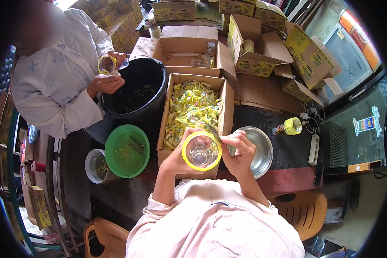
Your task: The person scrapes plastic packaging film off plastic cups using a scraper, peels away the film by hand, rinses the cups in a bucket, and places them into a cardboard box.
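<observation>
In the head view, my left hand (179, 154) is wrapped round a clear jar (201, 151) with a yellow rim, its round end facing me. My right hand (238, 148) pinches a thin dark blade-like tool (213, 131) against the jar's upper right edge. Just beyond both hands stands a cardboard box (229, 107) filled with crumpled yellow-green wrappers (193, 105). A shiny metal bowl (262, 150) sits right behind and beside my right hand.
At the left a co-worker (56, 81) holds a similar jar (107, 64) over a black bucket (159, 86). Nearby are a green basin (116, 165) and a white bucket (90, 167). Yellow rings (293, 126) and a power strip (314, 149) lie right; open cartons (189, 32) stand behind.
</observation>
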